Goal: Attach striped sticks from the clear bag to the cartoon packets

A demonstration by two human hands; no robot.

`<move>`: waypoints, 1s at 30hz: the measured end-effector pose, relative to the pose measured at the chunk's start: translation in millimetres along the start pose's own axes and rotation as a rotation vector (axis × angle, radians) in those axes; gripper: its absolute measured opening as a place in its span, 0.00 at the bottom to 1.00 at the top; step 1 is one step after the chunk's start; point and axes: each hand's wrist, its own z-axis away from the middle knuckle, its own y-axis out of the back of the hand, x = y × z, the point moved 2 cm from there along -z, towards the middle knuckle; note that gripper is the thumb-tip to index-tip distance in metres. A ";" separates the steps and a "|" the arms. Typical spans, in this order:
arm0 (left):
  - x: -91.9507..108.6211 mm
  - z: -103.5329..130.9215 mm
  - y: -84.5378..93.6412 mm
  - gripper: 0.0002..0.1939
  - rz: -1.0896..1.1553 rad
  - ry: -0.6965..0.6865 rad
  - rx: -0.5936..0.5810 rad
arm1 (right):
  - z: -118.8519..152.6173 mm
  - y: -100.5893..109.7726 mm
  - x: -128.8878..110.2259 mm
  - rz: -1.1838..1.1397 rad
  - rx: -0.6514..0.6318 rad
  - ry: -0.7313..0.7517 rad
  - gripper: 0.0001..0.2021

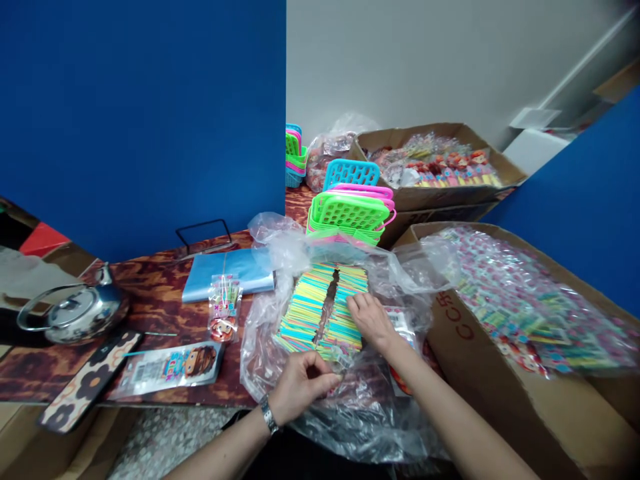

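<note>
A pile of thin yellow, blue and pink sticks (305,310) lies in two rows inside a large, opened clear plastic bag (265,333). My right hand (373,321) rests over the right row, its fingers bent together on the stick ends. Just below the pile, my left hand (306,387), with a watch at the wrist, has thumb and forefinger pinched on a small clear plastic packet (341,359). The packet's contents are hard to make out. Partly hidden beneath the right forearm is a printed pouch (400,327).
Left on the table are blue plastic sheets (220,272), a filled packet (225,310), a silvery pouch (173,367), a flowered case (90,383) and a metal kettle (83,310). Behind stand green baskets (353,212). Cartons of packets (465,333) flank the right side.
</note>
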 end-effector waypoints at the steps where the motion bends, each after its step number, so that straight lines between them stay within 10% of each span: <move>1: -0.1 0.0 0.0 0.16 0.000 0.003 -0.003 | -1.0 0.0 0.1 -0.003 -0.001 -0.003 0.10; 14: -0.1 -0.7 3.5 0.16 0.040 -0.025 0.019 | -5.0 14.2 11.7 -0.283 0.028 -0.154 0.08; 23: 7.2 -1.5 3.6 0.17 0.092 0.004 0.024 | 18.3 38.8 -12.0 -1.565 0.087 -0.219 0.14; 30: 8.7 -1.5 -12.5 0.19 0.539 0.081 -0.051 | 31.0 44.9 -50.9 -1.412 0.249 -0.264 0.12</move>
